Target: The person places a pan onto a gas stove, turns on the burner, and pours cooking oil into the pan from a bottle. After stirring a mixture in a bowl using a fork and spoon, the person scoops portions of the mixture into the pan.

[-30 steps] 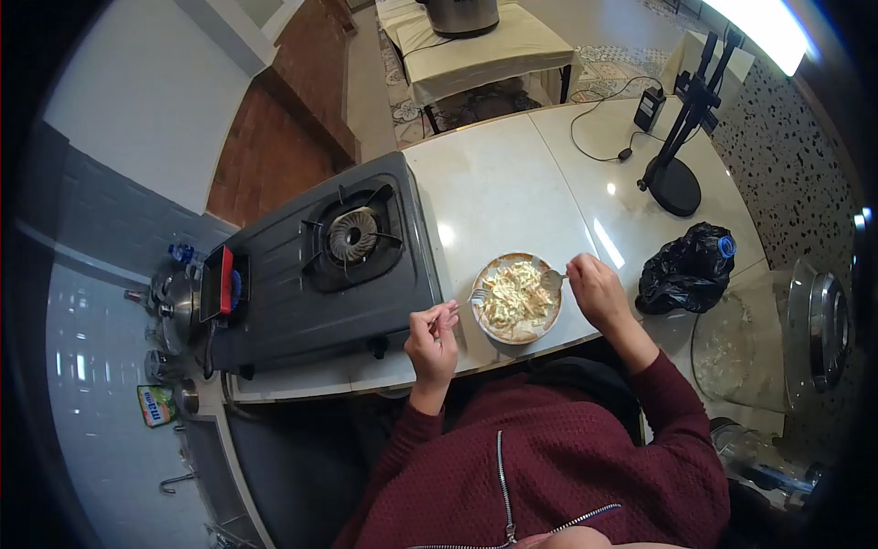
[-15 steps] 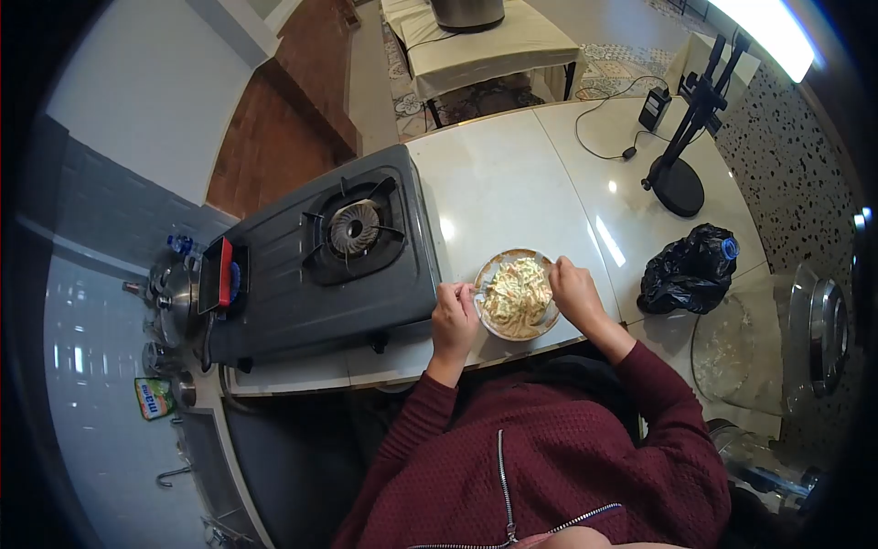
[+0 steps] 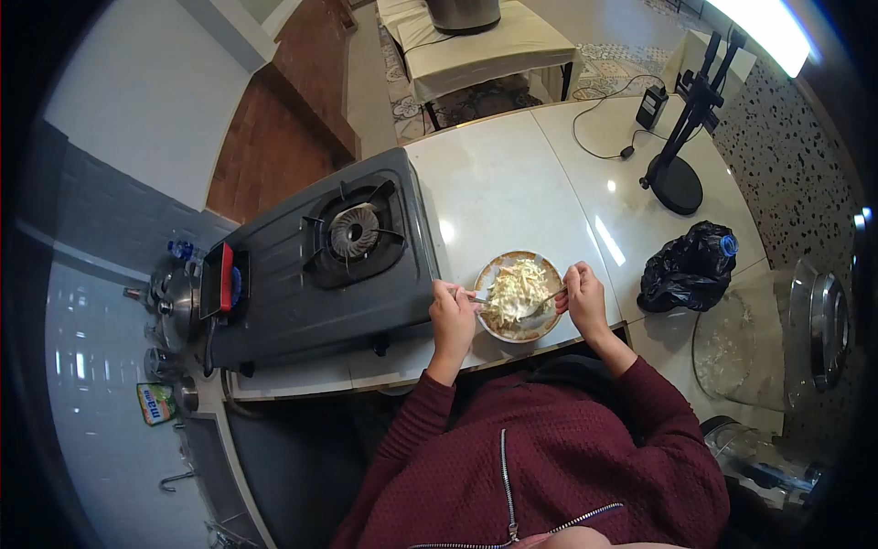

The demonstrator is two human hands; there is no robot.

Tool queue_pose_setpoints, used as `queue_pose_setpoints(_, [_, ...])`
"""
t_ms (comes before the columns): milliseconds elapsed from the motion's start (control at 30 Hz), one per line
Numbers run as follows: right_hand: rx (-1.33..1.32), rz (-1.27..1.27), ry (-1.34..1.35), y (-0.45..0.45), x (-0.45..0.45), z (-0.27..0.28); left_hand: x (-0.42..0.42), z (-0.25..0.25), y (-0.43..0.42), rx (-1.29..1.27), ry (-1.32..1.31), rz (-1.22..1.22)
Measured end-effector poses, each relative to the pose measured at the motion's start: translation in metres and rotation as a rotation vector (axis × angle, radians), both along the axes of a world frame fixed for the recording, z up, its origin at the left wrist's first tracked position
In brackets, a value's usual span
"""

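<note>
A round bowl [image 3: 519, 255] with a brown-patterned rim stands near the counter's front edge. Pale shredded food coated in a creamy dressing [image 3: 518, 291] fills its middle. My right hand [image 3: 583, 295] is closed on the handle of a metal spoon [image 3: 551, 299], whose end dips into the food. From the left side, my left hand [image 3: 453, 316] pinches a slim metal utensil [image 3: 477, 299] reaching over the rim; its tip is buried in the food, so I cannot tell whether it is a fork or a spoon.
A black gas stove [image 3: 370, 274] stands close left of the bowl, with a red-edged pan [image 3: 225, 279] on its far burner. To the right are a bottle wrapped in a black bag [image 3: 688, 268], a black stand [image 3: 679, 183] and a clear plastic container [image 3: 741, 348].
My right hand has shifted slightly right and down, showing more of the spoon. The food has been turned and bunched toward the middle, baring more of the bowl's side.
</note>
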State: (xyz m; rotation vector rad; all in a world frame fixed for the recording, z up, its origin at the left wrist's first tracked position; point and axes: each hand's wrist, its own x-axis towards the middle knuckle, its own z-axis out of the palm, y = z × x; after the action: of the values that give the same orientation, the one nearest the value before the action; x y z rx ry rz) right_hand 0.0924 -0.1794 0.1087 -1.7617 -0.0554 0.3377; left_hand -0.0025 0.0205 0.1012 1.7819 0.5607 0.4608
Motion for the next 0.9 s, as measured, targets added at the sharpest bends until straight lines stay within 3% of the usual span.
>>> queue_pose_setpoints(200, [-0.045,0.066,-0.245,0.011,0.002,0.02,-0.011,-0.005,-0.004,-0.076,-0.045,0.019])
queue_pose_setpoints(333, [-0.194,0.274,-0.563,0.006,0.003,0.027,-0.021,0.019,-0.009,0.158,-0.07,0.046])
queue_pose_setpoints(433, [-0.163,0.307,-0.76,0.007,-0.004,0.039,-0.028,0.034,-0.007,0.254,-0.023,0.067])
queue_pose_setpoints(533, [-0.294,0.452,-0.838,0.006,-0.006,0.019,-0.032,0.041,-0.006,0.286,-0.074,0.097])
queue_pose_setpoints(767, [-0.353,0.482,-0.961,0.002,-0.005,0.041,-0.033,0.046,-0.003,0.173,-0.181,0.141])
queue_pose_setpoints(900, [-0.552,0.602,-0.998,-0.002,-0.001,0.036,-0.034,0.046,-0.002,0.195,-0.229,0.117])
